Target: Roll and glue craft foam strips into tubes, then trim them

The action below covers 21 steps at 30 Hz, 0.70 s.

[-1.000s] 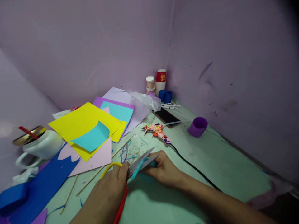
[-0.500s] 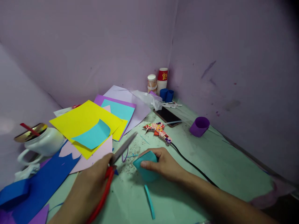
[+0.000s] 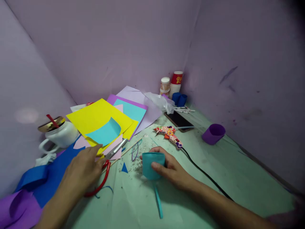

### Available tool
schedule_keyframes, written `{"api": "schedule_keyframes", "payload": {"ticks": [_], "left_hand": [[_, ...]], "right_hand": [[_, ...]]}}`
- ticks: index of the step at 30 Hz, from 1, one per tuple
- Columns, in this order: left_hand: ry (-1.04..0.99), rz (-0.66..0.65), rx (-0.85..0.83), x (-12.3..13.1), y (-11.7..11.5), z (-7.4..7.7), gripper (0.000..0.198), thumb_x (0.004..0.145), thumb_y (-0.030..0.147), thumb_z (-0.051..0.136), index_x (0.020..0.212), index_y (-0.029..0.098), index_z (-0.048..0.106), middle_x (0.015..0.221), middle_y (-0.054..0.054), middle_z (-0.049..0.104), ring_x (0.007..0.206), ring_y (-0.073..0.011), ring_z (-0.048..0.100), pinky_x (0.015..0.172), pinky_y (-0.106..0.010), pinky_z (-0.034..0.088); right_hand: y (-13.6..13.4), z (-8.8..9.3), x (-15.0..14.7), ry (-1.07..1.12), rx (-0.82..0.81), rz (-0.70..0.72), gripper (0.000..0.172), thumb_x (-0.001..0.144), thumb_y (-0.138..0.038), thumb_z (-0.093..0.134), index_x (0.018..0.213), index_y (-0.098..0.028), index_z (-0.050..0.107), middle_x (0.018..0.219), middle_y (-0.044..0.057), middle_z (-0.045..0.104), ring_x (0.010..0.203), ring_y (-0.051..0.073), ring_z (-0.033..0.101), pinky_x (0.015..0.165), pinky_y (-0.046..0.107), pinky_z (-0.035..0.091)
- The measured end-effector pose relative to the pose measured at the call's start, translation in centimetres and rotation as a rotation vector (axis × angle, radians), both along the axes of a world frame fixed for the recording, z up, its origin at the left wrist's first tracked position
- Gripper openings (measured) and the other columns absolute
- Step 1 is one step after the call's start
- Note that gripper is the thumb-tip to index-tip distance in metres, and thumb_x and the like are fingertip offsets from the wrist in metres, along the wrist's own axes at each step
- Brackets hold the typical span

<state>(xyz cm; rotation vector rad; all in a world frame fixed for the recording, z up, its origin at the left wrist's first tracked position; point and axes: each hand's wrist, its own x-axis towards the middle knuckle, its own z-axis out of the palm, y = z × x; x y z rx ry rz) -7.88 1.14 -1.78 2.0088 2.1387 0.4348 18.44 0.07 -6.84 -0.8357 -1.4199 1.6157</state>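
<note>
A pair of red-handled scissors [image 3: 116, 150] points away to the right, its blades over the pale pink sheet's edge. Over its handles is my left hand [image 3: 83, 167], fingers stretched out and not wrapped round them; whether they still touch is hidden. My right hand [image 3: 166, 167] grips a teal foam piece [image 3: 152, 159], curled into a short cup-like band, thumb on the near side and fingers behind. A narrow teal strip [image 3: 158, 202] lies on the table just below it. Between the hands is a small blue triangular scrap [image 3: 124, 168].
Yellow sheets [image 3: 95, 114] and other coloured sheets pile up at the back left, by a white mug [image 3: 60, 136]. A floral glue gun [image 3: 168, 133] with a black cord, a phone [image 3: 178, 121] and a purple ring [image 3: 213, 134] lie to the right. Stacked cups [image 3: 175, 86] stand behind.
My left hand has lowered the scissors to the table and its fingers have straightened. The teal piece has turned more upright in my right hand. The whole view has shifted somewhat.
</note>
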Motion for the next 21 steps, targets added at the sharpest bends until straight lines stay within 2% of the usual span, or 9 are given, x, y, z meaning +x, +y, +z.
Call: {"api": "schedule_keyframes", "payload": {"ticks": [2,3,5,6,8,12,14,18,21], "left_hand": [[-0.209,-0.049,-0.004,2.7,-1.3,-0.2,0.056,0.077,0.047,0.049,0.124,0.015,0.05,0.11,-0.015,0.064,0.097,-0.0289,0.062,0.084,-0.045,0.048],[-0.305,-0.151,-0.049,4.1,-2.0,-0.6,0.059,0.077,0.046,0.051,0.128,0.018,0.045,0.119,-0.013,0.06,0.103,-0.0274,0.06,0.087,-0.044,0.049],[-0.398,-0.36,-0.071,6.9,-3.5,-1.8,0.07,0.076,0.041,0.054,0.138,0.02,0.03,0.141,-0.013,0.043,0.126,-0.0278,0.043,0.099,-0.045,0.042],[-0.412,-0.415,-0.093,8.0,-4.2,-2.5,0.076,0.076,0.037,0.054,0.142,0.019,0.02,0.147,-0.014,0.033,0.133,-0.0282,0.034,0.104,-0.047,0.036],[-0.437,-0.395,-0.086,9.5,-4.9,-3.9,0.079,0.078,0.03,0.051,0.143,0.015,0.009,0.15,-0.018,0.025,0.136,-0.0285,0.027,0.106,-0.05,0.032],[-0.427,-0.426,0.04,9.9,-4.9,-5.7,0.078,0.077,0.021,0.048,0.142,0.013,0.006,0.148,-0.023,0.025,0.136,-0.0321,0.025,0.106,-0.054,0.031],[-0.423,-0.474,0.075,9.6,-4.6,-6.0,0.08,0.075,0.019,0.048,0.143,0.013,0.006,0.147,-0.025,0.024,0.136,-0.0344,0.024,0.105,-0.057,0.03],[-0.464,-0.539,0.047,9.4,-4.6,-5.9,0.084,0.076,0.021,0.049,0.143,0.012,0.001,0.147,-0.028,0.019,0.137,-0.0369,0.02,0.104,-0.059,0.028],[-0.498,-0.542,0.031,9.4,-4.7,-6.0,0.083,0.078,0.026,0.048,0.144,0.012,-0.002,0.148,-0.028,0.019,0.137,-0.0367,0.019,0.105,-0.059,0.026]], "right_hand": [[-0.3,0.1,-0.2,-0.056,0.109,-0.009,0.032,0.086,-0.042,0.056,0.108,-0.022,0.045,0.103,0.008,0.059,0.087,0.019,0.059,0.076,0.036,0.049],[-0.5,0.2,-0.3,-0.079,0.176,-0.014,0.03,0.088,-0.04,0.053,0.11,-0.022,0.044,0.111,0.009,0.057,0.095,0.02,0.057,0.082,0.038,0.047],[-0.8,0.5,-0.4,-0.1,0.28,-0.01,0.028,0.091,-0.036,0.047,0.115,-0.023,0.041,0.126,0.011,0.049,0.113,0.022,0.05,0.096,0.043,0.04],[-0.9,0.7,-0.5,-0.104,0.312,0.004,0.03,0.092,-0.035,0.045,0.119,-0.023,0.039,0.133,0.012,0.044,0.121,0.023,0.045,0.101,0.044,0.035],[-1.1,0.8,-0.5,-0.138,0.344,0.066,0.04,0.092,-0.034,0.044,0.128,-0.021,0.032,0.142,0.014,0.034,0.13,0.024,0.035,0.107,0.046,0.028],[-1.2,0.7,0.0,-0.23,0.36,0.252,0.072,0.09,-0.034,0.048,0.145,-0.016,0.005,0.153,0.017,0.01,0.14,0.026,0.013,0.112,0.048,0.015],[-1.1,0.6,0.4,-0.232,0.373,0.299,0.078,0.089,-0.034,0.051,0.147,-0.019,0.001,0.155,0.014,0.001,0.142,0.026,0.004,0.113,0.049,0.009],[-0.9,0.5,1.1,-0.205,0.343,0.337,0.079,0.087,-0.036,0.056,0.147,-0.026,0.005,0.156,0.006,0.001,0.142,0.025,0.002,0.113,0.049,0.007],[-0.8,0.5,1.1,-0.209,0.335,0.308,0.079,0.084,-0.033,0.059,0.147,-0.026,0.011,0.155,0.007,0.006,0.141,0.025,0.007,0.113,0.049,0.008]]}}
